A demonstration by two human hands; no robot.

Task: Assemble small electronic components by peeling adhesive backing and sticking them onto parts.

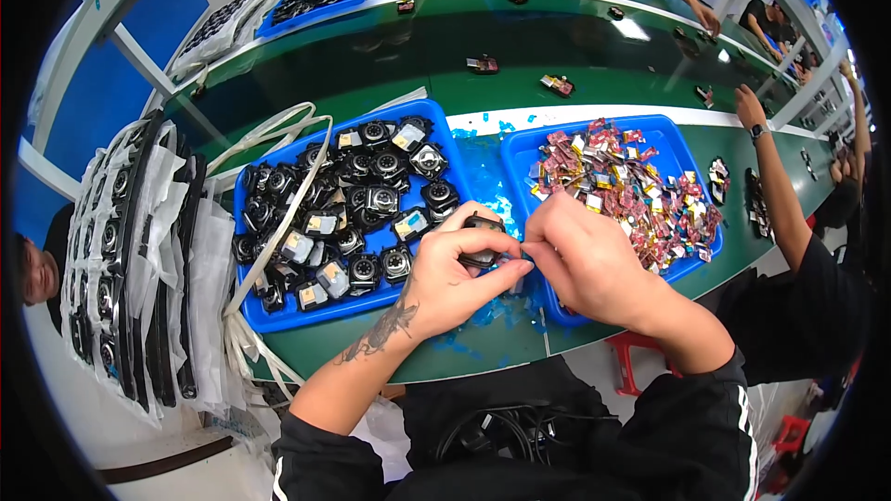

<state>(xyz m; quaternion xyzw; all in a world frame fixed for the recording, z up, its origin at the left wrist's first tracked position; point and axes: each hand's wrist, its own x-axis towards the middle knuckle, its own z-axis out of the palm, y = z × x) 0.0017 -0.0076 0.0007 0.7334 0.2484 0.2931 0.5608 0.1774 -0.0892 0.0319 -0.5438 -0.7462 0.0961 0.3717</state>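
Four blue trays (325, 315), at least two red stools (627, 371), dozens of dark watch cases (382, 200), pink-and-silver pieces (599, 172) beyond counting.

Glare (631, 30) is cast on green bench (371, 65); blue panel (172, 9) is seen left of bench, red stool (625, 366) at its near side.

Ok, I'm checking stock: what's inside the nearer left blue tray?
That blue tray holds jumbled black watch-like cases, several showing grey parts. A cream strap crosses over them. What lies beneath, or behind the left hand, is hidden.
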